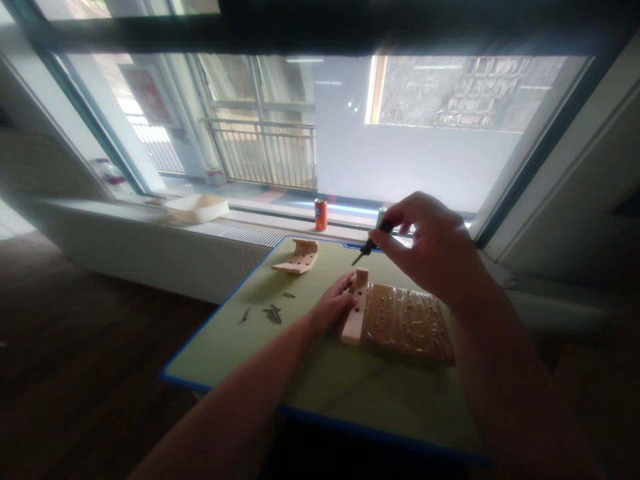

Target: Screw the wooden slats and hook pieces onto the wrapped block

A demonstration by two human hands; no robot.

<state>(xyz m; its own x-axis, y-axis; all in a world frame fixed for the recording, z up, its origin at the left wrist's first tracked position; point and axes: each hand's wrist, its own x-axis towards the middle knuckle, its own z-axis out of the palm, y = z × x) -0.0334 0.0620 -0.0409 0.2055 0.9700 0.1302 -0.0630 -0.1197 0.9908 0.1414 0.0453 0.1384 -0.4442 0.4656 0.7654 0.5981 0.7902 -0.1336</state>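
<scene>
My right hand [434,248] is raised above the table, closed round a black-handled screwdriver [370,245] whose tip points down to the left. My left hand [334,305] rests on the green table top [320,373], its fingers pressed against a pale wooden piece with holes [356,308]. That piece stands on edge against a flat panel wrapped in clear plastic [407,322]. Several dark screws [270,312] lie loose to the left of my left hand.
A second curved wooden piece with holes [298,257] lies at the table's far left. On the window sill stand an orange can [321,215], a green can [382,215] behind my right hand, and a pale tray [197,207]. The table has a blue edge [220,311].
</scene>
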